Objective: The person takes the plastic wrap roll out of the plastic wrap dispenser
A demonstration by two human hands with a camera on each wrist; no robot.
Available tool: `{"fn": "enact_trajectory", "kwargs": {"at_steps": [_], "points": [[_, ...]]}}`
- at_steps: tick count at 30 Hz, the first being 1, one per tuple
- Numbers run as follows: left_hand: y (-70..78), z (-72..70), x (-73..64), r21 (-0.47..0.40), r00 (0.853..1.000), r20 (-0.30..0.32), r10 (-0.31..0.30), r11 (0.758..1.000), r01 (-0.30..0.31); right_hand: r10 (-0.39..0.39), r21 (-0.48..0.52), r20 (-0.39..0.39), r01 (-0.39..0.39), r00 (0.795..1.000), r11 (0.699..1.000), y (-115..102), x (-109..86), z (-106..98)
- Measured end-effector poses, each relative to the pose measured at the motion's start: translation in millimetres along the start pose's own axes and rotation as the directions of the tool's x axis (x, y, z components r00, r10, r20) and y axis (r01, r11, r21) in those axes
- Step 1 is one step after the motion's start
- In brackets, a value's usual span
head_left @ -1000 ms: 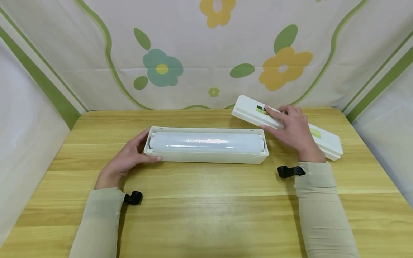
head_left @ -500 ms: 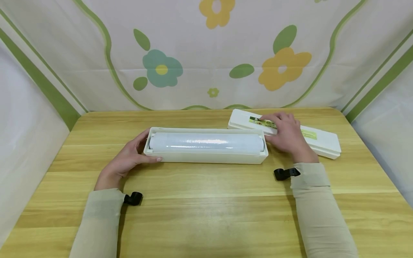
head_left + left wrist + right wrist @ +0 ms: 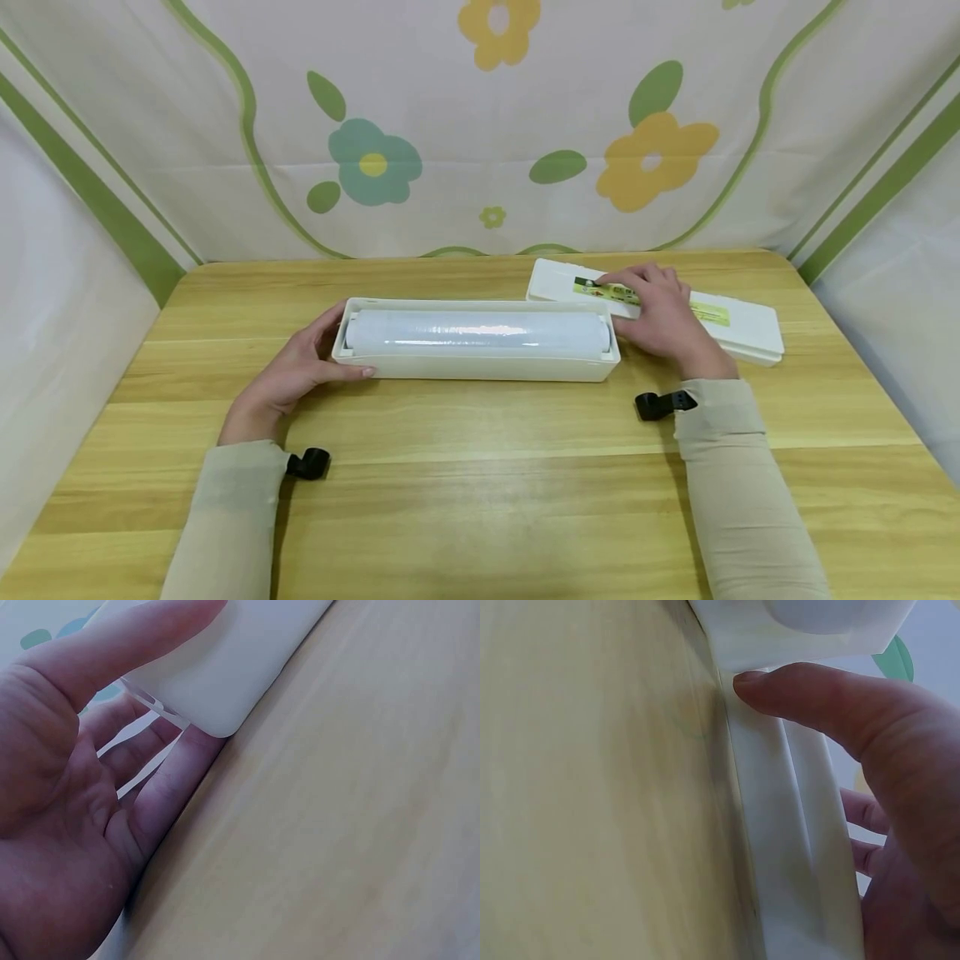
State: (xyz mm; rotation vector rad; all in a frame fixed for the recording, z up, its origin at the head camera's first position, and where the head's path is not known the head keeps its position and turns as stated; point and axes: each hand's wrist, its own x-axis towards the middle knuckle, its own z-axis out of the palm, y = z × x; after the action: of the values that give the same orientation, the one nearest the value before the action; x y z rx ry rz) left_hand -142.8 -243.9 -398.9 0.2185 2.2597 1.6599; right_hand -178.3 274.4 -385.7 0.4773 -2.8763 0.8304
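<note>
In the head view a long white cling film box [image 3: 480,368] lies lidless on the table, with a shiny roll of cling film [image 3: 480,332] inside. My left hand [image 3: 292,375] grips its left end, thumb along the front wall and the other fingers behind. To the right, my right hand [image 3: 660,321] holds the white box lid [image 3: 750,329] across its width, near the middle. In the right wrist view the thumb [image 3: 810,690] presses the lid's near side, close to the box's corner. The hand covers part of the lid's green label [image 3: 600,289].
Both things rest on a wooden table [image 3: 480,492]. A white cloth [image 3: 450,183] printed with flowers hangs behind its back edge. Black wrist cameras sit at both sleeve cuffs.
The right hand has lowered the lid onto the table, with its left end coming down and toward me. The left hand and the box have stayed in place.
</note>
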Motion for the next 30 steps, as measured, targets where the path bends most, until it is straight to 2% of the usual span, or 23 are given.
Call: {"fn": "enact_trajectory", "kwargs": {"at_steps": [16, 24, 30], "points": [[1.2, 0.3, -0.9, 0.012, 1.000, 0.000, 0.005, 1.000, -0.005, -0.003, -0.025, 0.010, 0.003, 1.000, 1.000, -4, -2.0, -3], [0.3, 0.6, -1.2, 0.017, 1.000, -0.012, -0.006, 1.000, 0.006, 0.014, -0.037, 0.062, -0.011, 0.998, 0.999, -9, -1.9, -8], [2.4, 1.3, -1.3, 0.014, 1.000, -0.013, 0.009, 1.000, -0.008, 0.003, -0.086, 0.099, 0.006, 0.995, 0.996, -15, -2.5, -18]]}}
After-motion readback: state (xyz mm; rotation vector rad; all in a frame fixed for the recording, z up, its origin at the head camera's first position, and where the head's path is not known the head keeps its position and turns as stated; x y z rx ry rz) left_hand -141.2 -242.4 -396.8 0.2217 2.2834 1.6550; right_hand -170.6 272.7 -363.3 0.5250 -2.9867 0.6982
